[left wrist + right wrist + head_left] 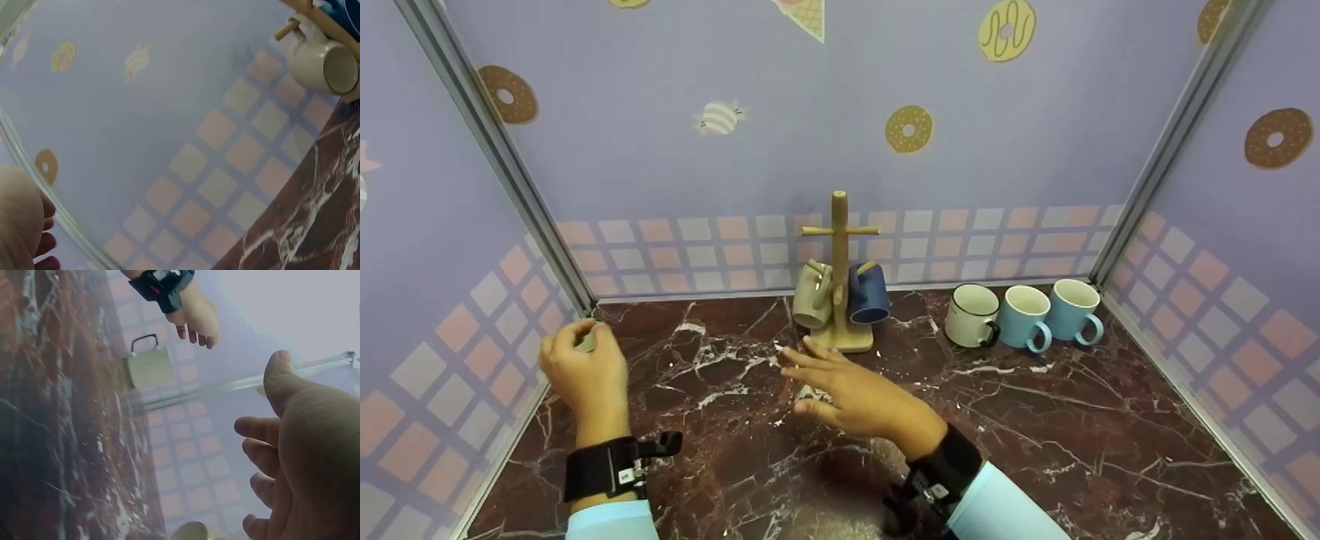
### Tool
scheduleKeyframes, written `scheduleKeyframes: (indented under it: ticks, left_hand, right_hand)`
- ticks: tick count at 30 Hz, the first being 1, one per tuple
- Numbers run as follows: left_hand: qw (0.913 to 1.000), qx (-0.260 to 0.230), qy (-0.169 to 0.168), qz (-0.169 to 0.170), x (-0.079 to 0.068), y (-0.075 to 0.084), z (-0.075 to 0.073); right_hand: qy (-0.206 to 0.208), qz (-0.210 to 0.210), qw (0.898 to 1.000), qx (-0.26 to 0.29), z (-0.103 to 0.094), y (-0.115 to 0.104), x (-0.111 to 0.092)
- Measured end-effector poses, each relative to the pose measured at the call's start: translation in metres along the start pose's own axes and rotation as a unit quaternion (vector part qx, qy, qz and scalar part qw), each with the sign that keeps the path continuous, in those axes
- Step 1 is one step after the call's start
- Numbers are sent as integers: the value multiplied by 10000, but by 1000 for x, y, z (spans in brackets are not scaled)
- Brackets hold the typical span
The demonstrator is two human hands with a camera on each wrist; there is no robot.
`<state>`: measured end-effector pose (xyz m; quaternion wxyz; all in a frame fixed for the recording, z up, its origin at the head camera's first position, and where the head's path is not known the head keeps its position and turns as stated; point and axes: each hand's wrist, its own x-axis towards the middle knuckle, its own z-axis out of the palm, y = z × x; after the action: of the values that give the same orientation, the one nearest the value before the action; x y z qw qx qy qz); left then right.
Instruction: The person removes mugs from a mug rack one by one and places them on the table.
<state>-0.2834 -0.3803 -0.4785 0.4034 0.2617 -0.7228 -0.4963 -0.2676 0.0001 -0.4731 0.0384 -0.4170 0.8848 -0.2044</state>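
Rack point(840, 259) stands upright on the table point(720, 480) at the far middle, close to the far wall point(660, 165). A pale mug point(811, 306) hangs on its lower left and a blue mug point(871, 295) on its lower right, both tilted with mouths downward; the upper pegs point(861, 231) cross the post above them.

On the near side of the rack is the right hand point(859, 397), pointing left, its fingers spread and mostly straight, thumb well away from them, with nothing in its grasp. Whether its fingertips touch the rack's base I cannot tell.

The left hand point(585, 367) is raised at the left, its fingers loosely bent toward the thumb; the right wrist view shows nothing in its hold. In that view a dark-handled mug point(151, 370) stands upright near the far left corner, lower than the left hand and apart from it. A pale patch shows between thumb and fingers in the head view; I cannot tell whether it is that mug.

To the right of the rack, three mugs stand upright in a row: a black-rimmed mug point(969, 322), then two light blue ones point(1023, 322), handles turned to the near right.

Each wrist wears a black band point(601, 471), above a light blue sleeve point(615, 523).
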Motion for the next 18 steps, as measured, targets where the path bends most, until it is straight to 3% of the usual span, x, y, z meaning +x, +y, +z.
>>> scheduleKeyframes:
  ticks: [5,13,18]
  left_hand:
    - [9964,125,-732,409,-13,22,7]
    - [9863,221,-983,1303,-39,49,19]
    - [9745,349,-1563,1573,-49,65,22]
  right_hand:
    - [293,280,9992,61,-14,9,-6]
    - [582,405,9972,235,-27,22,-10]
    - [693,528,9956,352,-36,29,-16]
